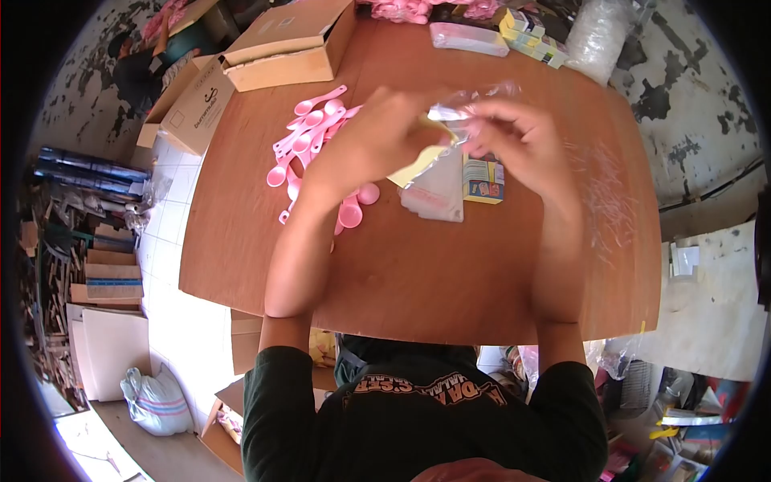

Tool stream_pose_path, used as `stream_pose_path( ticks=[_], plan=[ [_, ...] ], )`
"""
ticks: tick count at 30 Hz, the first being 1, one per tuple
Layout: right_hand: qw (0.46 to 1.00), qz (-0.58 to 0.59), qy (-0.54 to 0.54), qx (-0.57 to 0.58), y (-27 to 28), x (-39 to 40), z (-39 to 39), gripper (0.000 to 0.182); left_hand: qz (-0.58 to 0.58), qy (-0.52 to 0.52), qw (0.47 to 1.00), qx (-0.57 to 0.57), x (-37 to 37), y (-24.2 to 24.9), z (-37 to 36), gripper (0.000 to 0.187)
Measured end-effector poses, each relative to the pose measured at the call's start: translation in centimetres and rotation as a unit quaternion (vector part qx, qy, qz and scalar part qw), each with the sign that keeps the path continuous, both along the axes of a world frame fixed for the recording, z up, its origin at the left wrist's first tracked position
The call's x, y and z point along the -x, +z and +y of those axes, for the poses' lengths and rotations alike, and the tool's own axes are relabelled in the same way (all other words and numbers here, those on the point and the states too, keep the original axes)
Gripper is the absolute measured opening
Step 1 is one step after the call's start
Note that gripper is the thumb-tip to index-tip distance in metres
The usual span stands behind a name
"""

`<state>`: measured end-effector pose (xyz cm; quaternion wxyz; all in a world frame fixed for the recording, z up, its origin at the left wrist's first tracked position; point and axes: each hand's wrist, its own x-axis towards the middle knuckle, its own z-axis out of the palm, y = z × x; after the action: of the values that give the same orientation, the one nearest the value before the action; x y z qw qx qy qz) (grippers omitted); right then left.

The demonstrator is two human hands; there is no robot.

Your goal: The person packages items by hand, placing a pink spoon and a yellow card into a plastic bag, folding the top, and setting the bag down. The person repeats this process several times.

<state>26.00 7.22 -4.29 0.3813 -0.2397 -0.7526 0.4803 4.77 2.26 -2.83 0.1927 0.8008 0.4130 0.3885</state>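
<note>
My left hand (369, 149) is closed around a pale yellow card or small box (414, 166), partly hidden by my fingers. Clear plastic film (474, 98) runs from it across to my right hand (514, 145), whose fingers pinch its edge. Motion blurs both hands a little. Below them on the table lies a stack of clear plastic bags (434, 201), with a small blue and yellow box (483, 181) beside it. Pink plastic measuring spoons (309, 132) lie in a loose pile left of and partly behind my left hand.
The brown table (418, 273) carries a cardboard box (289, 48) at the back left. At the back right are yellow boxes (530, 40), a clear-wrapped pack (468, 38) and a plastic roll (598, 36). Thin clear strips (606, 201) lie at right. Another person (136, 72) is at far left.
</note>
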Motion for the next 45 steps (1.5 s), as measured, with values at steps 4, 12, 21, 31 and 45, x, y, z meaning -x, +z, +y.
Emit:
stream_pose_path(
  ticks=[4,12,21,31,45],
  plan=[
    [0.974,0.074,-0.204,-0.064,0.6,1.5,0.1,0.027,-0.015,0.079,0.997,-0.018,2.7,1.0,-0.5,0.043],
    [0.945,-0.257,0.017,-0.201,-6.1,8.7,-2.6,0.023,-0.037,0.116,0.991,-0.063,4.5,1.7,-1.4,0.040],
    [0.909,-0.348,0.095,-0.210,-9.4,13.7,-3.1,0.020,-0.016,0.124,0.988,-0.095,4.6,2.2,-2.0,0.039],
    [0.961,-0.255,0.105,-0.032,-7.8,13.0,-2.4,0.023,-0.038,0.107,0.989,-0.100,4.8,1.7,-1.1,0.041],
    [0.993,-0.048,0.061,-0.090,-5.3,8.8,-0.7,0.016,-0.067,0.133,0.988,-0.030,5.3,2.0,-0.6,0.046]
  ],
)
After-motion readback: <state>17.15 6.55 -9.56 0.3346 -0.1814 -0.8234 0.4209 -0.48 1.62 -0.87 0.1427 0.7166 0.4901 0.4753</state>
